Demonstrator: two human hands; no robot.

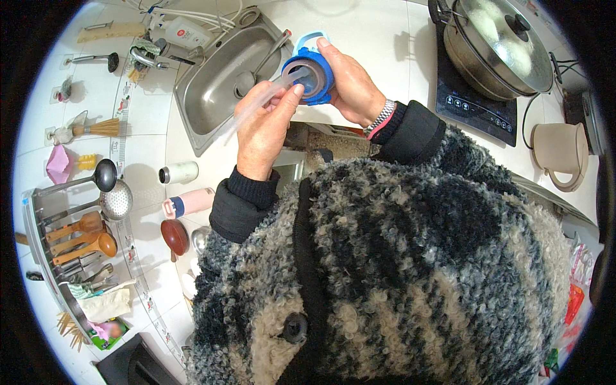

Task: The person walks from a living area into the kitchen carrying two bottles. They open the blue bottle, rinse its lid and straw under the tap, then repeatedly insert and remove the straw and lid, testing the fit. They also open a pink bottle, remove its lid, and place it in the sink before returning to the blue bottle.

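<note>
My right hand (354, 85) grips a blue bottle lid (326, 76) with a pale blue loop handle, its hollow underside turned toward me. In my left hand (264, 131), a long translucent straw (251, 109) is pinched between thumb and fingers. The straw's upper end reaches into the round opening of the lid; whether it is seated there I cannot tell. Both hands are raised over the counter's front edge, just right of the steel sink (215, 80). A metal ladle (247, 82) rests in the sink, partly behind my left hand.
At the right, a lidded steamer pot (462, 54) sits on a black induction cooker (475, 115), near a beige jug (559, 151). A pink bottle (196, 202) and a white bottle (179, 172) lie to the left. Utensils fill a wall rack (61, 282).
</note>
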